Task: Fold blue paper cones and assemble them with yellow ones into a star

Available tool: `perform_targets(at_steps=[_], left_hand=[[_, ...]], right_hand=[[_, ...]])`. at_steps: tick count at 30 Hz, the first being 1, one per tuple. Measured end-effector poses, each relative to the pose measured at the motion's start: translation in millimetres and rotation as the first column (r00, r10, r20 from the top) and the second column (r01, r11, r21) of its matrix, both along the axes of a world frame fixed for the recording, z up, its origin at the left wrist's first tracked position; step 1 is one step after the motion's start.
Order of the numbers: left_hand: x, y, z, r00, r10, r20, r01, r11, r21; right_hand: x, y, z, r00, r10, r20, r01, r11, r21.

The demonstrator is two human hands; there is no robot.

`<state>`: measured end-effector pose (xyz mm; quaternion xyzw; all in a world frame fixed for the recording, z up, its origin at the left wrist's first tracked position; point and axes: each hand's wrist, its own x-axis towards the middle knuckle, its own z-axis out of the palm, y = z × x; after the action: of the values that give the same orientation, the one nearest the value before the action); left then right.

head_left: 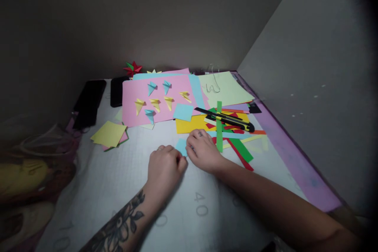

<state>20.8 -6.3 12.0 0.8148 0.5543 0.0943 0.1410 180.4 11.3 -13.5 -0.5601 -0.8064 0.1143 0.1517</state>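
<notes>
Between my two hands a small light blue paper piece (182,146) shows just above the white table sheet. My left hand (165,163) is closed, its thumb and bent fingers at the paper's lower left. On the paper's right edge my right hand (203,150) is closed too, fingers curled over it. Most of the paper's outline is hidden by the fingers. Beyond them lies a flat light blue paper square (183,112). Several folded blue and yellow paper pieces, among them a yellow one (139,106), rest on a pink sheet (130,98).
A box cutter (227,119) lies over coloured paper strips (240,149) right of my hands. Yellow squares (110,134) are stacked at left, with dark phones (90,95) behind. A folded red and green star (132,68) sits by the back wall; wire (213,86) rests on pale green paper.
</notes>
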Motion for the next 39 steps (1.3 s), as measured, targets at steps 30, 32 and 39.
perform_targets(at_steps=[30, 32, 39], left_hand=[[-24.2, -10.3, 7.0, 0.937, -0.332, -0.106, 0.326, 0.943, -0.068], [-27.1, -6.4, 7.0, 0.946, -0.325, -0.021, 0.321, 0.942, -0.102], [-39.2, 8.2, -2.3, 0.987, -0.093, 0.131, 0.099, 0.994, -0.041]], right_hand=[[18.9, -21.4, 9.9, 0.943, 0.280, 0.181, -0.314, 0.929, 0.198], [17.9, -26.9, 10.0, 0.892, 0.409, 0.195, -0.437, 0.890, 0.133], [17.2, -31.9, 13.2, 0.885, 0.431, 0.177, -0.440, 0.898, 0.010]])
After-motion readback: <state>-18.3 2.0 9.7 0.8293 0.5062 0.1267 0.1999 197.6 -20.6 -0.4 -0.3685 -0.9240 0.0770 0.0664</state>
